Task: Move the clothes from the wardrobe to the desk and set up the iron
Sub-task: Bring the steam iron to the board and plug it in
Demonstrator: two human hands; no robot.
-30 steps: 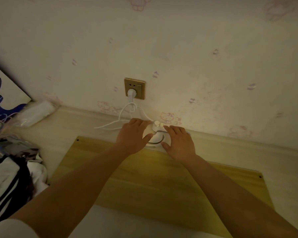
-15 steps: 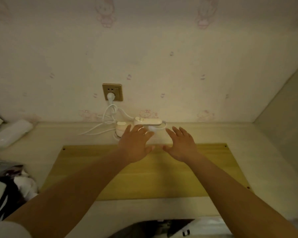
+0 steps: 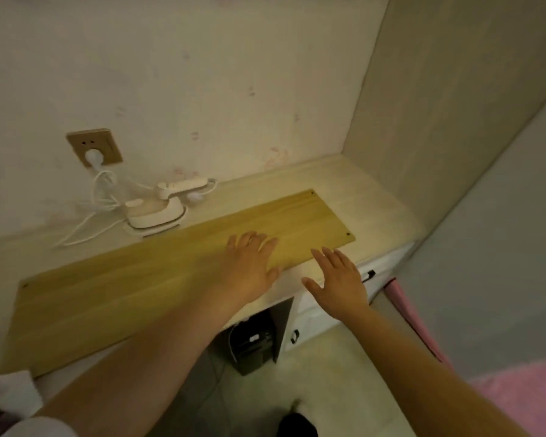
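Iron (image 3: 156,212): small and white, sitting flat on the bench (image 3: 360,184), well past the left hand and off to its left, close to the wall. Its long handle sticks out toward the right.
Cord (image 3: 92,216): white and loopy, lying on the bench to the left of the iron. It goes up to a white plug (image 3: 92,156).
Socket (image 3: 94,147): a brown square on the wall, up and far to the left of both hands. The plug is pushed into it.
Left hand (image 3: 249,266): fingers straight and spread apart, holding nothing. It is over the near edge of the wooden board (image 3: 139,279). I cannot tell if it touches the board.
Right hand (image 3: 338,282): fingers straight and spread apart, holding nothing. It is just beside the left hand, over the front edge of the bench, a bit past the right end of the board.
Wooden board: long and yellow-brown, lying flat on the bench. It runs from under the left hand far out to the left. The iron is just behind it.
Black box (image 3: 252,342): on the floor under the bench, below both hands.
Pink cloth (image 3: 416,323): hanging down to the right of the right hand, by the grey wall.
Clothes (image 3: 0,402): a blurry white and dark bit at the bottom left corner, far left of the hands. Too blurry to tell more.
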